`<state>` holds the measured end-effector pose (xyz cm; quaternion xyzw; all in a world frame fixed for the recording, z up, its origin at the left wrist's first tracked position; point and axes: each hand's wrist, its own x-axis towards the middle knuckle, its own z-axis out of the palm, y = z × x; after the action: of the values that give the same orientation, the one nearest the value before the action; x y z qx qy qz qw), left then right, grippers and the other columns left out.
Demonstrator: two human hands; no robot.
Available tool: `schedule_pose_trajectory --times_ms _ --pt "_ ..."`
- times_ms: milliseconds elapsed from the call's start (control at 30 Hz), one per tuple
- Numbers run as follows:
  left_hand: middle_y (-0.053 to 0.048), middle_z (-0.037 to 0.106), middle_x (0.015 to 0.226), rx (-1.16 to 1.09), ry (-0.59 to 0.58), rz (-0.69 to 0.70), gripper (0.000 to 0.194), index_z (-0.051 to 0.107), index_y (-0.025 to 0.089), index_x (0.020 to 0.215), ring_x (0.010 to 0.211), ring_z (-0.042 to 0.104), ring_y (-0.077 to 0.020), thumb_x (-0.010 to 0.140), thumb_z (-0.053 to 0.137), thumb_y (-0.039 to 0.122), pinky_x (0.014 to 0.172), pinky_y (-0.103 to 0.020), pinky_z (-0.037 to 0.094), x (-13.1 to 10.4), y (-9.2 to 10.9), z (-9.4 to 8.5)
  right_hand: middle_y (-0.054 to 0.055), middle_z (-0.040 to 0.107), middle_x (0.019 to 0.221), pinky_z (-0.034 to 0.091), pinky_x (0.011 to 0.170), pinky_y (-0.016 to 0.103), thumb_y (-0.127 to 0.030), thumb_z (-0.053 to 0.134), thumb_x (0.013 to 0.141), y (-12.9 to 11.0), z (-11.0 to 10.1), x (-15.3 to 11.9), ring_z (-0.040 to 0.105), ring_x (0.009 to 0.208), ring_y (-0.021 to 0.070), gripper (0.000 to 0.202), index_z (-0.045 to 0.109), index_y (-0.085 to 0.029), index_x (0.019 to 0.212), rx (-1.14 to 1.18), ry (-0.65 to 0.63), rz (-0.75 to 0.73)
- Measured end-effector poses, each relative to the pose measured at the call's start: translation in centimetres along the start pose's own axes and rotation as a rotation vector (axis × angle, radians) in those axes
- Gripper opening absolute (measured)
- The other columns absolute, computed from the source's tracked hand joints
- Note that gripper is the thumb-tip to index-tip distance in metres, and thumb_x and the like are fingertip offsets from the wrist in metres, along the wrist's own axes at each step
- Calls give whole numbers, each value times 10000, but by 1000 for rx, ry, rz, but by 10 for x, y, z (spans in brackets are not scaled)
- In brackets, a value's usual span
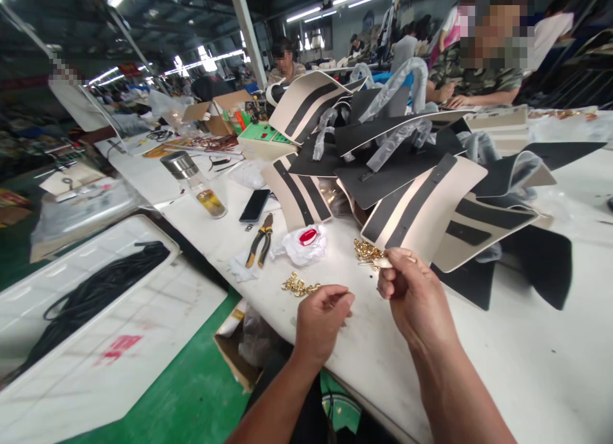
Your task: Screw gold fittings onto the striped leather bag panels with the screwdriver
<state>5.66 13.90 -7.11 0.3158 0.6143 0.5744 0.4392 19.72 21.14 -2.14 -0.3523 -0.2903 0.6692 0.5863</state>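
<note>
My right hand (407, 287) is closed around a small tool with a pale handle (382, 263); its thin metal tip points left. My left hand (324, 319) hovers beside it over the table edge, thumb and fingers pinched together, and whatever sits between them is too small to make out. Just beyond the left fingertips lies a small heap of gold metal fittings (295, 284). A second gold pile (368, 251) is behind the tool tip. Close to the right hand, beige and black panels (416, 207) with plastic-wrapped handles are heaped up.
On the white table (522, 367) are pliers (259, 241), a phone (255, 205), a glass bottle (211, 201) and crumpled white paper (292, 244) with a red ring-shaped item (308, 237). A white bin (119, 342) holds black cord (110, 284). A co-worker (479, 73) sits across.
</note>
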Motion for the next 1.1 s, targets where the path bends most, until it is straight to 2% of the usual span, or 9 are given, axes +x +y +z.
schedule_pose_trajectory --times_ms 133,267,367,533,700,867,1100 --pt "-11 737 658 -148 39 -31 349 791 155 928 544 643 -133 714 923 396 505 -227 525 -7 1 -16 -46 581 631 369 474 202 -488 878 853 12 0 -4 490 488 83 325 715 -207 884 -235 -75 -9" --pt "-20 751 690 -239 17 -43 392 808 148 947 597 674 -142 697 948 416 546 -238 569 -6 1 -21 -41 584 602 401 525 239 -568 812 904 16 -1 -9 505 514 108 366 712 -216 895 -519 -132 -66" --pt "-31 765 723 -293 19 -43 402 815 143 961 653 700 -152 693 961 404 569 -237 583 -4 -1 -22 -40 582 580 406 525 257 -594 790 913 17 1 -12 503 509 123 386 709 -218 891 -598 -128 -93" --pt "-74 827 859 -422 15 -88 443 790 134 985 647 711 -140 670 992 372 601 -245 587 -1 -2 -25 -45 601 624 426 518 257 -583 840 875 27 5 -13 530 506 125 393 702 -220 926 -486 -141 -28" --pt "-55 822 847 -501 17 -106 490 736 146 981 612 700 -129 639 1019 354 592 -245 573 -1 0 -27 -55 602 655 403 493 230 -547 880 847 42 4 -10 530 503 107 391 694 -222 960 -319 -128 76" --pt "-55 823 859 -519 11 -113 526 699 148 1004 608 699 -128 641 1023 349 589 -244 567 -1 1 -28 -52 608 661 398 484 218 -517 920 803 46 4 -10 533 505 103 408 697 -215 962 -294 -131 97" --pt "-61 828 909 -532 3 -107 569 692 144 1099 615 702 -123 670 1013 338 599 -244 573 0 -1 -29 -52 598 643 395 488 217 -529 887 843 46 4 -9 522 497 98 385 694 -210 939 -288 -115 106"
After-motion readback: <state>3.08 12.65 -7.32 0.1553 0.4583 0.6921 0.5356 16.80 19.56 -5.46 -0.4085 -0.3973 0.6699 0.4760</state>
